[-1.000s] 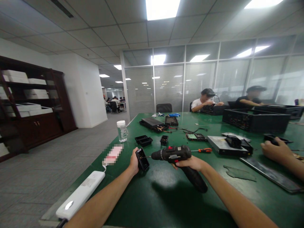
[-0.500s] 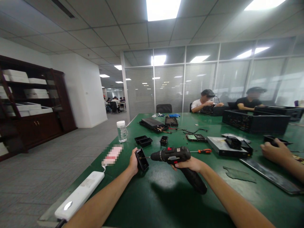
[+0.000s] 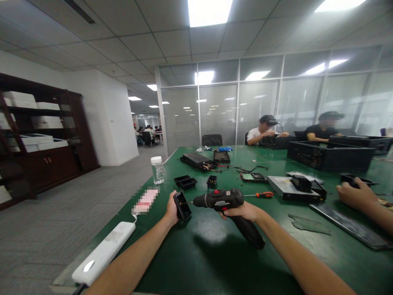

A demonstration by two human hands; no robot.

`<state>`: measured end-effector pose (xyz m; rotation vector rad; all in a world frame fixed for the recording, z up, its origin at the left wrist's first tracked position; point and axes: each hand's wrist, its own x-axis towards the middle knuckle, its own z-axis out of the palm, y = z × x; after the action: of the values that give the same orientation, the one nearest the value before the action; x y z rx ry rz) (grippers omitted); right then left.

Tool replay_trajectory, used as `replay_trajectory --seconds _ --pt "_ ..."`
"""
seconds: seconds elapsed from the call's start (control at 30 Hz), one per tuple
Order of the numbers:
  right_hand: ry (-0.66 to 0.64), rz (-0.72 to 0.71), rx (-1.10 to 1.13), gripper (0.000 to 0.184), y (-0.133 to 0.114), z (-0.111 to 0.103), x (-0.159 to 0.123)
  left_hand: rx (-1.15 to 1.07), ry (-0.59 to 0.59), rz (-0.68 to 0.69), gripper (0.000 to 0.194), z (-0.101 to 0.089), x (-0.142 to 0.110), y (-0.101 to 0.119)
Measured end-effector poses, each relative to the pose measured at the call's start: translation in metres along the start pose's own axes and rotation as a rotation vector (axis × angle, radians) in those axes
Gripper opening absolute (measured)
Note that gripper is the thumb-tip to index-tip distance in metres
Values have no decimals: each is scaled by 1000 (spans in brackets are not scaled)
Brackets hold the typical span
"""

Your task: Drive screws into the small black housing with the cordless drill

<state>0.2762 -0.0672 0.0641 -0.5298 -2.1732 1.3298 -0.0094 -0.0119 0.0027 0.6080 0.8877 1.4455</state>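
My left hand [image 3: 172,209] grips a small black plastic housing [image 3: 182,206], held on edge on the green table [image 3: 196,262] with its open side facing right. My right hand [image 3: 244,212] is wrapped round the handle of a black cordless screwdriver [image 3: 225,205]. Its bit points left into the housing's open side. Both hands are closed on what they hold.
A white power strip [image 3: 102,254] lies at the near left edge; a clear bottle [image 3: 158,169] stands further back. Black trays [image 3: 186,181], an orange-handled screwdriver [image 3: 260,195], circuit boards and black crates [image 3: 330,155] sit beyond. Another person's hand [image 3: 356,196] rests at right. Two people sit at the far end.
The housing and the screwdriver have shifted slightly to the left together. My grips are the same.
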Motion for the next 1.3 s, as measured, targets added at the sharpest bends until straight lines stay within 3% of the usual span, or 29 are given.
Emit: replay_trajectory --seconds 1.3 --pt "0 3 -32 24 -2 -1 -2 -23 2 -22 40 1 -2 0"
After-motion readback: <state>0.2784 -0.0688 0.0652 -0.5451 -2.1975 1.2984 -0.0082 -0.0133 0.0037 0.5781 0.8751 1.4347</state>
